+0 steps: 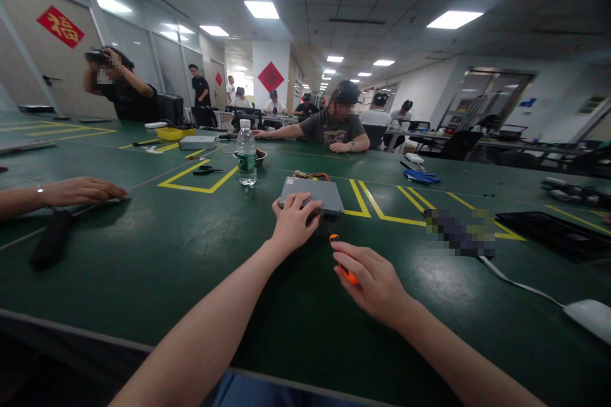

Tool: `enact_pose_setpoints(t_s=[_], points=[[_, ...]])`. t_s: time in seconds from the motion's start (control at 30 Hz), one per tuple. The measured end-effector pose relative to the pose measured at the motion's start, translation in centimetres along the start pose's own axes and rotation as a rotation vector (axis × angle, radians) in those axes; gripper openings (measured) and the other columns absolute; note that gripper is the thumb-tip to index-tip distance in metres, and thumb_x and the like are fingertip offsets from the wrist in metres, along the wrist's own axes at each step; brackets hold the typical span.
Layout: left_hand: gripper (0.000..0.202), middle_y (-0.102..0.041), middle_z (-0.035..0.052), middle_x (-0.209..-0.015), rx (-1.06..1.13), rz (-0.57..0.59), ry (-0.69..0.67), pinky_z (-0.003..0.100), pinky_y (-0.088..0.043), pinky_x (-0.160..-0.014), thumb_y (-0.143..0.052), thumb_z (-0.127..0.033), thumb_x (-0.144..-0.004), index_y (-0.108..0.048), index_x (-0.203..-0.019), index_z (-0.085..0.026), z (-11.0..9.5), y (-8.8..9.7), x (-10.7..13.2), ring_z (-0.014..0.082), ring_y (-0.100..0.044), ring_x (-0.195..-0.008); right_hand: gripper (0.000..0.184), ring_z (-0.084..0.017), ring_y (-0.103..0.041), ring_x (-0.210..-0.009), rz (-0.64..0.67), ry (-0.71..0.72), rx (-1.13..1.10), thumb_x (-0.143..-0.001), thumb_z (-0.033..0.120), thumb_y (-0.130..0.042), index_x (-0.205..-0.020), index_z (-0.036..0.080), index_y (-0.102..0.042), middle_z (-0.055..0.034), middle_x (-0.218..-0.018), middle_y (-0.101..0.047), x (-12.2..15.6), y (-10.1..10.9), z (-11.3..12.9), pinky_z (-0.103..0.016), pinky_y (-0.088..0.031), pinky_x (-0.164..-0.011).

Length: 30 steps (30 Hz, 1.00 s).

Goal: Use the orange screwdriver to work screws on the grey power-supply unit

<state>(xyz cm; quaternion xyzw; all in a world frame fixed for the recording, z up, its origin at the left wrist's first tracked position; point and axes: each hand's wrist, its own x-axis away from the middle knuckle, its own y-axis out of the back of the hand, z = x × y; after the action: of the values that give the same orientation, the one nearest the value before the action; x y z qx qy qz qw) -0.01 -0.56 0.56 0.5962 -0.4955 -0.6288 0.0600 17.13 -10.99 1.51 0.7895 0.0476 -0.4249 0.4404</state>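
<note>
- Landmark: the water bottle (pixel 247 162), clear, green-labelled and white-capped, upright on the green table (pixel 214 261).
- Grey metal box (pixel 312 193): lies flat, to the right of the bottle and nearer the wearer; a bundle of coloured wires (pixel 311 175) shows at its far edge.
- Left hand (pixel 296 221): nearer the wearer than the bottle and to its right, laid over the near left part of the box. The fingers are spread across the top, the thumb at the near edge; whether they pinch the box or merely steady it cannot be told.
- Right hand (pixel 370 276): farther right of the bottle and nearer the wearer, pinching an orange-handled tool (pixel 348 275) between thumb and fingers. The tool points toward the near face of the box; contact of its tip cannot be made out.
- Bowl (pixel 261 157): just behind the bottle and partly hidden by it.
- Small black tool (pixel 207 170): left of the bottle, within yellow tape lines (pixel 193 189).
- Second grey box (pixel 198 142) and yellow tray (pixel 175 133): left of the bottle and beyond it.
- Blue item (pixel 421 176): well to the right of the bottle.
- Co-worker's hand (pixel 88 191): well left of the bottle, flat and palm down.
- Seated person (pixel 331 127): beyond the bottle and to its right, one arm stretched along the table's far side.
</note>
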Motion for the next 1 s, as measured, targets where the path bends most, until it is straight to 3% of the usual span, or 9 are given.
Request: enact_pose_setpoints(t_s=[0.2,0.37,0.57,0.8,1.0], points=[[0.027,-0.050,0.0021,-0.125,-0.001,-0.009,0.005,0.048,-0.025,-0.091,-0.050,-0.034,-0.083,-0.055,-0.110,-0.034,-0.1,-0.1,0.0,0.0240,-0.039,-0.117,0.016,-0.017,-0.061,-0.079,0.095,0.124,0.109,-0.086,0.012,-0.042,-0.095,0.014,-0.055,-0.0115,-0.100,-0.065,-0.1,-0.1,0.6,-0.033,-0.049,-0.073],[0.028,-0.050,0.0021,-0.126,-0.008,0.002,0.014,0.048,-0.024,-0.091,-0.051,-0.033,-0.082,-0.055,-0.110,-0.034,-0.2,0.0,0.0,0.0243,-0.039,-0.117,0.019,-0.016,-0.060,-0.074,0.114,0.133,0.091,-0.088,0.012,-0.037,-0.087,0.015,-0.056,-0.0097,-0.096,-0.065,-0.7,-0.1,1.0,-0.031,-0.049,-0.071],[0.028,-0.051,0.0029,-0.126,-0.011,-0.006,0.007,0.048,-0.024,-0.090,-0.050,-0.034,-0.082,-0.055,-0.110,-0.034,-0.1,-0.1,0.1,0.0246,-0.039,-0.117,0.015,-0.017,-0.058,-0.080,0.184,0.100,0.019,-0.085,0.012,-0.041,-0.091,0.015,-0.055,-0.0103,-0.102,-0.062,-0.2,-0.2,0.4,-0.033,-0.048,-0.074],[0.027,-0.051,0.0027,-0.126,-0.010,-0.008,0.006,0.047,-0.024,-0.090,-0.049,-0.033,-0.083,-0.055,-0.110,-0.034,-0.2,-0.1,0.0,0.0238,-0.039,-0.117,0.014,-0.017,-0.057,-0.086,0.140,0.008,-0.042,-0.085,0.012,-0.045,-0.097,0.015,-0.051,-0.0105,-0.104,-0.060,0.4,-0.3,0.2,-0.032,-0.047,-0.075],[0.027,-0.052,0.0027,-0.125,-0.011,-0.019,0.004,0.047,-0.024,-0.090,-0.050,-0.033,-0.083,-0.056,-0.109,-0.034,-0.2,-0.2,0.0,0.0239,-0.039,-0.116,0.017,-0.019,-0.054,-0.082,0.260,0.050,-0.025,-0.080,0.011,-0.045,-0.094,0.016,-0.053,-0.0093,-0.105,-0.060,0.5,-0.5,0.5,-0.035,-0.045,-0.074]])
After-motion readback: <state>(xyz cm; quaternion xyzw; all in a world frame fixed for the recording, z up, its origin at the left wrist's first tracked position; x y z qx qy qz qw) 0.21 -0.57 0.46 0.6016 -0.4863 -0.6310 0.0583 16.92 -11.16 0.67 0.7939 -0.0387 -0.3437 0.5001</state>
